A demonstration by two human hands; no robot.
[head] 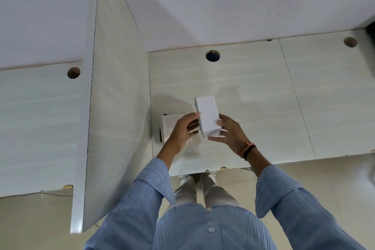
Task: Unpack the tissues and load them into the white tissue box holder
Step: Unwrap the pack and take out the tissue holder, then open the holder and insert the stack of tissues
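Note:
I hold a plain white rectangular box, the tissue box holder [207, 116], above the desk with both hands. My left hand [182, 130] grips its left side, thumb at the upper edge. From below and the right my right hand [229, 131] supports it, thumb on the front face. A second white pack, the tissue packet [169, 126], lies on the desk just left of the holder, partly hidden behind my left hand. I cannot tell whether the holder is open.
The pale desk [263, 97] has a white partition [113, 107] standing close on the left and a back wall panel [223, 6]. Round cable holes [212, 56] [350, 42] [73, 72] sit along the back. The desk's front edge [284, 161] runs just below my wrists.

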